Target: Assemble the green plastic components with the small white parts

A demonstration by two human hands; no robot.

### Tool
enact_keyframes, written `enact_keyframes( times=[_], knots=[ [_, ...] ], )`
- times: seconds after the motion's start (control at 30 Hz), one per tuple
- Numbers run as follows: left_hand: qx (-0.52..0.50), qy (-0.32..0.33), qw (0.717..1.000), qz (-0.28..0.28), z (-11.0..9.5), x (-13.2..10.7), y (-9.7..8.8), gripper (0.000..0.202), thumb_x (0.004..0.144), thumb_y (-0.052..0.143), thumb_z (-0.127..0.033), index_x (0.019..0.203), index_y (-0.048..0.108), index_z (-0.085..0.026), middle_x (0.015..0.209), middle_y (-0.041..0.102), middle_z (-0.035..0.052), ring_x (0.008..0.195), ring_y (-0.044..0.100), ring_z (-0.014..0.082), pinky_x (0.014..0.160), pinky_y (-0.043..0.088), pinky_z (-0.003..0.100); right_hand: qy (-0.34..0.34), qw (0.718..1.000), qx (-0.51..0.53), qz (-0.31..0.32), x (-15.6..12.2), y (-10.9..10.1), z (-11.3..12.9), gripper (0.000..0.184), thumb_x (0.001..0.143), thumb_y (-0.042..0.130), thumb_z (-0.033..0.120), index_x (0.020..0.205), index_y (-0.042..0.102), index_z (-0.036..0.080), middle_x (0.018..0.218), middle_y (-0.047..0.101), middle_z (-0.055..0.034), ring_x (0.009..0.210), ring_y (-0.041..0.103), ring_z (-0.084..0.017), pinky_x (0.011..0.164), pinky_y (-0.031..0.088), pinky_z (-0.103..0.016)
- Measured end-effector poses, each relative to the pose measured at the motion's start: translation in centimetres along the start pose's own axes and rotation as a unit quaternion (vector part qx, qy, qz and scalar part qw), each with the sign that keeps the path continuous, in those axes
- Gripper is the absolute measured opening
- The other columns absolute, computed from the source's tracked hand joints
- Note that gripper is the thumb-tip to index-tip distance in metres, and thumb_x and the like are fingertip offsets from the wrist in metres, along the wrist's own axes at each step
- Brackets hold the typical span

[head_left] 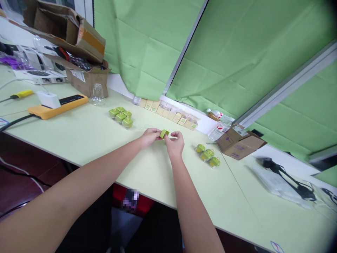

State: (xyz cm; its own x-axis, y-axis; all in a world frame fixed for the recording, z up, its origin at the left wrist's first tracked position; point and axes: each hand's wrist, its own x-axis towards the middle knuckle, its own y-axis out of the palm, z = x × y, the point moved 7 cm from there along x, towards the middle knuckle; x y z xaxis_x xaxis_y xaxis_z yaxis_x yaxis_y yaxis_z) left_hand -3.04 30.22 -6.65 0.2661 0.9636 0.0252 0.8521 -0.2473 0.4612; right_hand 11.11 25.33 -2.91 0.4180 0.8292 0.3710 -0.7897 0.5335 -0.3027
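Held a green piece (164, 133) at centre of frame, between both hands, over the tabletop (147, 165). Pinched its left edge with the fingers of the left hand (149, 137). Touched its lower right side with the right hand (176, 144), fingers bent and partly spread; could not tell a firm pinch from a light touch there.

Saw green-lidded cups (120, 117) clustered left of centre, well apart from the left hand. Saw a second cluster of similar cups (207, 155) right of centre, apart from the right hand. Noted a row of small boxes (168, 111) above centre, along the wall side.

Recorded at left of frame: yellow power strip (65, 105) with white adapter (50, 99) on it, and clear dome (98, 95) just beside the strip's far end. Recorded at right: carton (240, 142), tilted, near a bottle (219, 116).
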Motion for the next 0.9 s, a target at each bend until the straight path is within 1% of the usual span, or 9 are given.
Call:
enact_keyframes(
  times=[0.03,0.1,0.17,0.23,0.37,0.5,0.63,0.77,0.9],
  knots=[
    [-0.003,0.001,1.0,0.006,0.0,0.0,0.1,0.008,0.071,0.076,-0.016,0.074,0.071,-0.009,0.082,0.071,0.0082,0.08,0.067,0.0166,0.092,0.052,0.036,0.013,1.0,0.026,0.011,0.0,0.1,-0.1,0.045,0.063,0.077,0.043,0.099,0.063,0.02,0.1,0.069,-0.0043,0.067,0.064,-0.014,0.062,0.053,-0.029],
    [-0.009,0.002,1.0,0.022,0.0,0.0,0.3,0.009,0.071,0.076,-0.015,0.074,0.07,-0.01,0.081,0.07,0.0071,0.079,0.067,0.0162,0.09,0.053,0.036,0.05,0.99,0.107,0.073,-0.1,1.1,-0.4,0.046,0.064,0.076,0.042,0.103,0.062,0.021,0.107,0.067,-0.006,0.076,0.065,-0.016,0.062,0.054,-0.029],
    [-0.011,0.004,0.999,0.034,0.0,0.0,0.4,0.009,0.072,0.076,-0.015,0.074,0.069,-0.01,0.08,0.069,0.0061,0.077,0.067,0.0159,0.088,0.054,0.036,0.081,0.972,0.178,0.133,-0.2,2.0,-0.6,0.039,0.067,0.075,0.04,0.098,0.064,0.021,0.103,0.068,-0.0056,0.082,0.066,-0.017,0.063,0.055,-0.03],
    [-0.007,0.002,0.999,0.038,0.0,-0.1,0.5,0.01,0.073,0.075,-0.016,0.075,0.068,-0.01,0.077,0.068,0.0055,0.073,0.067,0.0157,0.085,0.055,0.036,0.102,0.957,0.221,0.155,-0.3,2.4,-0.7,0.035,0.065,0.077,0.037,0.094,0.065,0.02,0.095,0.069,-0.0041,0.081,0.066,-0.017,0.065,0.055,-0.03],
    [0.015,-0.007,0.999,0.046,0.0,-0.3,0.7,0.009,0.076,0.073,-0.016,0.077,0.067,-0.01,0.073,0.068,0.0056,0.067,0.068,0.016,0.084,0.055,0.038,0.119,0.939,0.274,0.17,-0.3,2.7,-0.9,0.037,0.061,0.081,0.034,0.089,0.061,0.02,0.085,0.07,-0.0018,0.074,0.065,-0.015,0.064,0.052,-0.027],
    [0.006,-0.004,0.999,0.053,0.0,-0.3,0.8,0.009,0.074,0.073,-0.016,0.076,0.066,-0.01,0.073,0.069,0.0061,0.067,0.068,0.0169,0.086,0.055,0.04,0.091,0.941,0.28,0.165,-0.3,2.5,-0.5,0.036,0.061,0.081,0.033,0.086,0.058,0.021,0.082,0.069,-0.0001,0.074,0.064,-0.015,0.066,0.052,-0.028],
    [0.018,-0.01,0.998,0.052,0.2,0.0,0.5,0.013,0.072,0.075,-0.019,0.079,0.068,-0.011,0.077,0.07,0.0071,0.07,0.068,0.0174,0.083,0.056,0.038,0.089,0.943,0.278,0.158,-0.3,2.4,-0.3,0.037,0.061,0.081,0.034,0.086,0.057,0.022,0.083,0.068,0.0002,0.072,0.063,-0.014,0.065,0.051,-0.028],
    [0.004,-0.042,0.998,0.052,0.4,-0.1,0.4,0.023,0.071,0.078,-0.027,0.089,0.071,-0.014,0.09,0.071,0.0087,0.077,0.067,0.0175,0.079,0.054,0.034,0.091,0.943,0.281,0.153,-0.4,2.2,0.0,0.038,0.062,0.081,0.036,0.088,0.058,0.022,0.084,0.067,0.0011,0.068,0.06,-0.012,0.064,0.049,-0.027],
    [-0.037,-0.074,0.99,0.115,0.2,-1.0,1.6,0.036,0.075,0.078,-0.039,0.104,0.072,-0.019,0.111,0.07,0.0095,0.086,0.067,0.0183,0.081,0.053,0.033,0.076,0.952,0.259,0.144,-0.4,1.8,0.4,0.037,0.065,0.079,0.038,0.093,0.061,0.023,0.093,0.065,0.0001,0.071,0.059,-0.012,0.062,0.048,-0.025]
  ],
)
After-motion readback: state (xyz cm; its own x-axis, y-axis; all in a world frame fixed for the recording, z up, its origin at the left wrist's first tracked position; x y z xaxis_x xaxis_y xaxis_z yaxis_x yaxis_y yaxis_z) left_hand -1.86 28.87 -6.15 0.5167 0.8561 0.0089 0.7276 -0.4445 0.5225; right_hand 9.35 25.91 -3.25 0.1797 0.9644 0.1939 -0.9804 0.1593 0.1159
